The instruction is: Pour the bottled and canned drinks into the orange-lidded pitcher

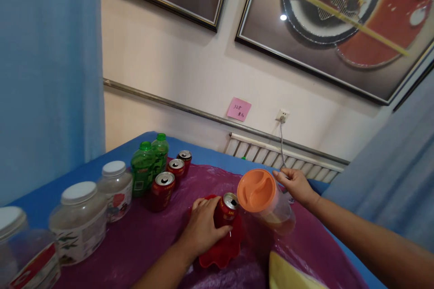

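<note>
My left hand [201, 230] is wrapped round a red drink can [226, 211], whose silver top has an open mouth hole. The can is over a red scalloped dish [217, 255]; whether it touches the dish's bottom is hidden. My right hand [298, 185] grips the handle side of a clear plastic pitcher [283, 214] with an orange lid [257, 189]. The pitcher tilts to the left, its lid close to the can's top. Some pale liquid shows low inside it. No stream between pitcher and can can be made out.
Several red cans [162, 192] and two green bottles [142, 167] stand left of my left hand. White-lidded clear jars [79, 221] line the left side. A yellow cloth-like piece [291, 273] lies at the front on the purple plastic sheet [129, 253]. Behind are a radiator [257, 151] and a plugged-in cord [281, 140].
</note>
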A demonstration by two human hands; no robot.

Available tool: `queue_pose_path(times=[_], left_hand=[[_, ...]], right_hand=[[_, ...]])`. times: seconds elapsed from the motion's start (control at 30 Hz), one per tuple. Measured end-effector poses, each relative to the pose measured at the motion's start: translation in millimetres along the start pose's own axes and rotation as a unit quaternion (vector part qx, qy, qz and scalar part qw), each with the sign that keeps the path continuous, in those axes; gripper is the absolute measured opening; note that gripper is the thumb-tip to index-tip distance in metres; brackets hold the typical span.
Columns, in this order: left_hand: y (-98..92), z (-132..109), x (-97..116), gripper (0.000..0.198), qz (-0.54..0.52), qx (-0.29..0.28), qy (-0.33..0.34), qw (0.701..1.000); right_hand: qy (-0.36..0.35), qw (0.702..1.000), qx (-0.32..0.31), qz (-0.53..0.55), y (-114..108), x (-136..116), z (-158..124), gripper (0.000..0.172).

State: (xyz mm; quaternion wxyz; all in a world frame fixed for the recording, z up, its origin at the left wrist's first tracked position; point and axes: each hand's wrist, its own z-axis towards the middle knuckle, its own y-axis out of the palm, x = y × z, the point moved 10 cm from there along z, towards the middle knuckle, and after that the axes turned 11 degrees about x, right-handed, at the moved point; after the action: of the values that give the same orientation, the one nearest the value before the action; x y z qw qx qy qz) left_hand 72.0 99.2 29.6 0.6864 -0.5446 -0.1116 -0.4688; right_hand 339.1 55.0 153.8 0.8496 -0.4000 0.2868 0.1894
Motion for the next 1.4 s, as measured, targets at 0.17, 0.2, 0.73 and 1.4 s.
queue_pose_path(times=[0.17, 0.2, 0.73, 1.4], left_hand=[[1.2, -0.3, -0.4, 0.079, 0.005, -0.005, -0.004, 1.000], [1.6, -0.5, -0.5, 0.080, 0.006, -0.007, -0.005, 1.000], [1.8, -0.8, -0.3, 0.077, -0.007, -0.003, 0.002, 1.000], [2.0, -2.0, 2.0, 0.079, -0.008, -0.014, 0.002, 1.000]], right_hand=[[0.007, 1.000, -0.007, 0.005, 1.7, 1.2, -0.5, 0.058], [0.007, 1.000, -0.009, 0.004, 1.9, 1.1, -0.6, 0.058], [-0.009, 1.000, -0.012, -0.027, 1.4, -5.8, -0.5, 0.056], [-0.013, 0.999, -0.011, -0.032, -4.1, -2.2, -1.4, 0.057]])
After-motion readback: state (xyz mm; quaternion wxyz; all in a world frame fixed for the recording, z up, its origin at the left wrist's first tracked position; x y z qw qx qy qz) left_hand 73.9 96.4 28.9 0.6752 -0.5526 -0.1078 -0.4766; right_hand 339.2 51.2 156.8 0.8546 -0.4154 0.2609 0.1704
